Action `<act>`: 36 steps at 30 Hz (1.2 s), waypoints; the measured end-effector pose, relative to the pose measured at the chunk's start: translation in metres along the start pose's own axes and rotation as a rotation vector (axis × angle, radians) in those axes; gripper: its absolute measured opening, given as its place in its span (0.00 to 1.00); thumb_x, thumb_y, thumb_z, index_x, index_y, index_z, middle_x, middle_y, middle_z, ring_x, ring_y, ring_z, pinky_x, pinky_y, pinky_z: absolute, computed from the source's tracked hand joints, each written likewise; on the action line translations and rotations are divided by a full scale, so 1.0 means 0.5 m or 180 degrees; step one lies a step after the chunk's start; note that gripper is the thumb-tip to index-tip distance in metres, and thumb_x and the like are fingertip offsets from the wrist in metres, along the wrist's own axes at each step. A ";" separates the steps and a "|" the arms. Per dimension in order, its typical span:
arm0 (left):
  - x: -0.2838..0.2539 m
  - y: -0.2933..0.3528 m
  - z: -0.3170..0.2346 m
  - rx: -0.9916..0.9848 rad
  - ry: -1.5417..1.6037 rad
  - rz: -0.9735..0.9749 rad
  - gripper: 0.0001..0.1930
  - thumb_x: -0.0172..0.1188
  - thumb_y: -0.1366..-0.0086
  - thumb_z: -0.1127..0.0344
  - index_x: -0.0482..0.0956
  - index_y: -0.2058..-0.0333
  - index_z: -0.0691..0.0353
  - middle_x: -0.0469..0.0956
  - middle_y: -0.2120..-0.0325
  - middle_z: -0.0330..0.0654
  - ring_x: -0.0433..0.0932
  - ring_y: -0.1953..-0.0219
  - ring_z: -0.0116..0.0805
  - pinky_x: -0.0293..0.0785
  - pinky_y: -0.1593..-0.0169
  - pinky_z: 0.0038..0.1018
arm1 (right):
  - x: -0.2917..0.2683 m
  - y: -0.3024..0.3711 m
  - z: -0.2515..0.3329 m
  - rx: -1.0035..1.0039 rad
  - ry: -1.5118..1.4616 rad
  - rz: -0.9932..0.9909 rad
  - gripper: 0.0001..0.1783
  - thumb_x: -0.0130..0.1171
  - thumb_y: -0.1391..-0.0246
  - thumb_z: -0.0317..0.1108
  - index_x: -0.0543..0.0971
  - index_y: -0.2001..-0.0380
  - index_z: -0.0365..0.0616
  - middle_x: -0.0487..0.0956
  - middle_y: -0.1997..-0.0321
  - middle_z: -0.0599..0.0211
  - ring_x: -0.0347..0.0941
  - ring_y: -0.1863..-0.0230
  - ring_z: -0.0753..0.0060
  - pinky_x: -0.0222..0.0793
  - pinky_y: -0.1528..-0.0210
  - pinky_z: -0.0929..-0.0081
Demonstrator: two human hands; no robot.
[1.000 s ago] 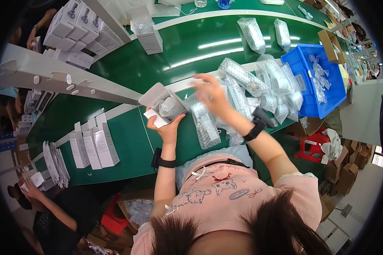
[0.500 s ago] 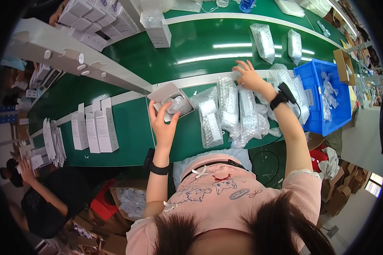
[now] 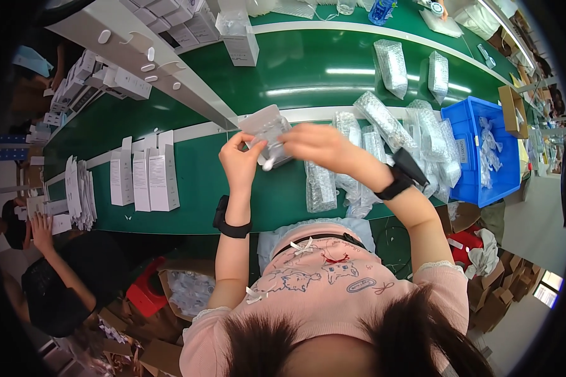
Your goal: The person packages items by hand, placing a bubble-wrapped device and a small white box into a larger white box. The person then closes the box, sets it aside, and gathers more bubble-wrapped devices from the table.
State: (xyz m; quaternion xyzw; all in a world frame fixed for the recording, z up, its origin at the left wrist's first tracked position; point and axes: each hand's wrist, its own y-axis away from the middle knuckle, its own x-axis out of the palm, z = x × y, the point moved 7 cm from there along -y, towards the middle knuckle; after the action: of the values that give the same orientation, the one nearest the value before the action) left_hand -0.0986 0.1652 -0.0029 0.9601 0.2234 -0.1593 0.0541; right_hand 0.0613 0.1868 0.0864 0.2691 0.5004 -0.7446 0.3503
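Open white carton (image 3: pixel 259 120) is located left of the bubble-wrapped packages (image 3: pixel 321 188). Left hand (image 3: pixel 238 158) pinches clear plastic wrap (image 3: pixel 271 134) at the carton; right hand (image 3: pixel 324 148) is blurred, grip undeterminable.

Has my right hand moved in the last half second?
Yes: your right hand has moved left, toward the metal post and away from the blue bin.

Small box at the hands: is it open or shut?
Open: its lid flap stands raised, with clear plastic exposed in front of it.
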 end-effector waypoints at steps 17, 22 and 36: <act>-0.435 -0.013 0.266 -0.0686 -0.4309 -0.0933 0.47 0.64 0.55 0.64 0.42 0.41 0.59 0.41 0.40 0.51 0.42 0.39 0.55 0.46 0.48 0.61 | 0.121 0.056 -0.104 0.1883 -0.1937 0.0087 0.56 0.68 0.68 0.38 0.43 0.40 0.46 0.56 0.40 0.53 0.47 0.37 0.57 0.45 0.39 0.68; -0.196 0.111 0.130 -0.0437 -0.3687 -0.0469 0.48 0.64 0.57 0.65 0.42 0.41 0.58 0.43 0.41 0.52 0.49 0.42 0.55 0.50 0.47 0.52 | -0.004 0.043 -0.288 0.2444 -0.2416 -0.1482 0.54 0.65 0.67 0.30 0.42 0.39 0.44 0.57 0.40 0.58 0.53 0.40 0.67 0.50 0.41 0.71; -0.075 0.110 0.293 -0.1167 -0.0297 0.0796 0.44 0.64 0.56 0.65 0.47 0.43 0.63 0.55 0.48 0.50 0.56 0.45 0.43 0.55 0.45 0.35 | -0.051 0.108 -0.647 0.3535 0.1308 0.0831 0.53 0.65 0.70 0.51 0.48 0.40 0.60 0.51 0.41 0.43 0.45 0.40 0.41 0.51 0.46 0.47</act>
State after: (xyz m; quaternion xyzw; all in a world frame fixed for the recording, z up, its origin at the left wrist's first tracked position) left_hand -0.1473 0.0749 -0.1270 0.9460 0.1250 -0.1523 0.2573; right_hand 0.1360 0.4818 -0.0392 0.6091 0.0572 -0.7781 0.1421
